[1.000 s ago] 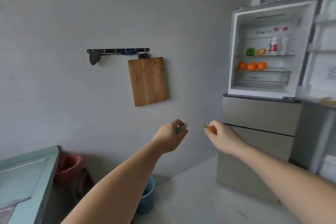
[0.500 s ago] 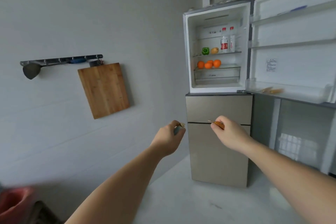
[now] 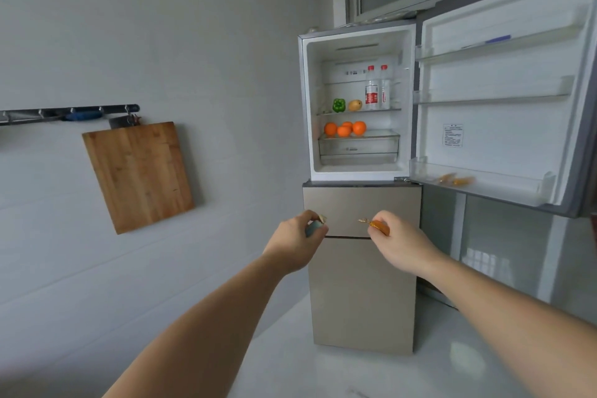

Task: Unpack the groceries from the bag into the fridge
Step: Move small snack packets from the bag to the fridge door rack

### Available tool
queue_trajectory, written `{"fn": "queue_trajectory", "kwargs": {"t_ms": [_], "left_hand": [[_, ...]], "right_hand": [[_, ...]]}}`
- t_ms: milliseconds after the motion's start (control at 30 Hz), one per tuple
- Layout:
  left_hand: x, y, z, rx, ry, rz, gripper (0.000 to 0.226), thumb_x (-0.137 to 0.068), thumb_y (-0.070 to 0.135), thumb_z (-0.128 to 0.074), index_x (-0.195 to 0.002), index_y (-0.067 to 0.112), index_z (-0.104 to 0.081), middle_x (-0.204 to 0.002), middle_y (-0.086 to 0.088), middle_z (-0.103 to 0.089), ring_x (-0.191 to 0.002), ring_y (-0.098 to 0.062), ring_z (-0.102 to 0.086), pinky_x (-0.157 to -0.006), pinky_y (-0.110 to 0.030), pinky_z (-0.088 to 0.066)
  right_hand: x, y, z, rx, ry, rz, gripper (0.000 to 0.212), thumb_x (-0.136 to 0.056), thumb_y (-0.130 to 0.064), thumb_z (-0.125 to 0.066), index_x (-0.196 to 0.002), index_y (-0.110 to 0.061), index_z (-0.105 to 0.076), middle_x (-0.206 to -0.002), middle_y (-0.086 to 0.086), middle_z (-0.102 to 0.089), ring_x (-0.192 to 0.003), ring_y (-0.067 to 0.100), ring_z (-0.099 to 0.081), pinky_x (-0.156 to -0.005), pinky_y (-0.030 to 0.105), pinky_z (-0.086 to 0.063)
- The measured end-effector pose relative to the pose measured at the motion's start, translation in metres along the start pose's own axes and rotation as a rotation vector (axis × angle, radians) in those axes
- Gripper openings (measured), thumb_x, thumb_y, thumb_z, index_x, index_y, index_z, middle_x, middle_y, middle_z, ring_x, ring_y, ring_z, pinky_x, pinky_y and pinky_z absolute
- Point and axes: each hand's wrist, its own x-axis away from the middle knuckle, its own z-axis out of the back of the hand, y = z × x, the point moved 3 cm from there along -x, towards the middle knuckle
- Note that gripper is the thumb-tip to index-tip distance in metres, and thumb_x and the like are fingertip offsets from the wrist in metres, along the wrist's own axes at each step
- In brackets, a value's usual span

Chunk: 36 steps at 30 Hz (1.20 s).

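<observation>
Here, both arms extend forward: the left hand (image 3: 295, 241) grips a small grey-blue packet (image 3: 312, 228), the right hand (image 3: 402, 244) pinches an orange wrapped sweet (image 3: 378, 227). At 1 o'clock stands the open fridge (image 3: 358, 107), holding oranges (image 3: 345, 129); its door bin (image 3: 484, 182) lies at 2 o'clock, a chopping board (image 3: 139, 174) at 9.

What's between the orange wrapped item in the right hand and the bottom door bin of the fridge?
Nothing visible. The right hand grips the orange wrapped item in open air below the bottom door bin. The fridge door stands wide open, and the bin holds only two similar orange items, with room beside them.
</observation>
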Motion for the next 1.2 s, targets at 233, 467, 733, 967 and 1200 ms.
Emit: {"fn": "queue_trajectory", "kwargs": {"t_ms": [233, 467, 733, 967, 1200], "left_hand": [[-0.083, -0.047, -0.011, 0.043, -0.007, -0.007, 0.025, -0.095, 0.043, -0.05, -0.108, 0.024, -0.058, -0.086, -0.002, -0.064, -0.064, -0.015, -0.054, -0.057, -0.025, -0.045], [-0.201, -0.102, -0.026, 0.165, -0.071, -0.013, 0.018, -0.096, 0.035, -0.045, -0.103, 0.025, -0.059, -0.071, 0.002, -0.058, -0.062, -0.015, -0.051, -0.06, -0.027, -0.044], [-0.303, -0.101, -0.093, 0.209, -0.159, -0.086, 0.019, -0.097, 0.035, -0.044, -0.106, 0.026, -0.058, -0.066, 0.005, -0.053, -0.056, -0.016, -0.049, -0.053, -0.023, -0.041], [-0.38, -0.089, -0.152, 0.072, -0.224, -0.185, 0.024, -0.1, 0.036, -0.043, -0.118, 0.023, -0.053, -0.078, 0.013, -0.053, -0.062, -0.008, -0.051, -0.054, -0.021, -0.038], [-0.467, -0.071, -0.215, 0.049, -0.23, -0.211, 0.03, -0.102, 0.029, -0.043, -0.13, 0.022, -0.05, -0.113, -0.004, -0.06, -0.098, -0.022, -0.057, -0.076, -0.025, -0.039]], "right_hand": [[-0.075, 0.004, -0.032, 0.024, -0.018, -0.005, 0.018, -0.098, -0.032, -0.044, -0.09, -0.017, -0.052, -0.068, -0.001, -0.051, -0.058, 0.015, -0.046, -0.055, 0.03, -0.037], [-0.173, 0.014, -0.065, 0.052, 0.009, -0.057, 0.022, -0.101, -0.026, -0.043, -0.098, -0.007, -0.053, -0.071, 0.002, -0.048, -0.057, 0.013, -0.04, -0.046, 0.016, -0.03], [-0.242, 0.076, -0.066, 0.059, 0.075, -0.177, 0.018, -0.098, -0.036, -0.044, -0.092, -0.021, -0.054, -0.069, 0.001, -0.055, -0.06, 0.016, -0.048, -0.06, 0.033, -0.041], [-0.318, 0.143, -0.053, 0.0, 0.14, -0.218, 0.019, -0.099, -0.032, -0.045, -0.095, -0.017, -0.056, -0.074, 0.002, -0.055, -0.063, 0.016, -0.049, -0.06, 0.029, -0.04], [-0.405, 0.205, -0.045, -0.102, 0.159, -0.2, 0.018, -0.098, -0.026, -0.044, -0.093, -0.017, -0.058, -0.076, 0.004, -0.061, -0.066, 0.018, -0.055, -0.06, 0.03, -0.04]]}}
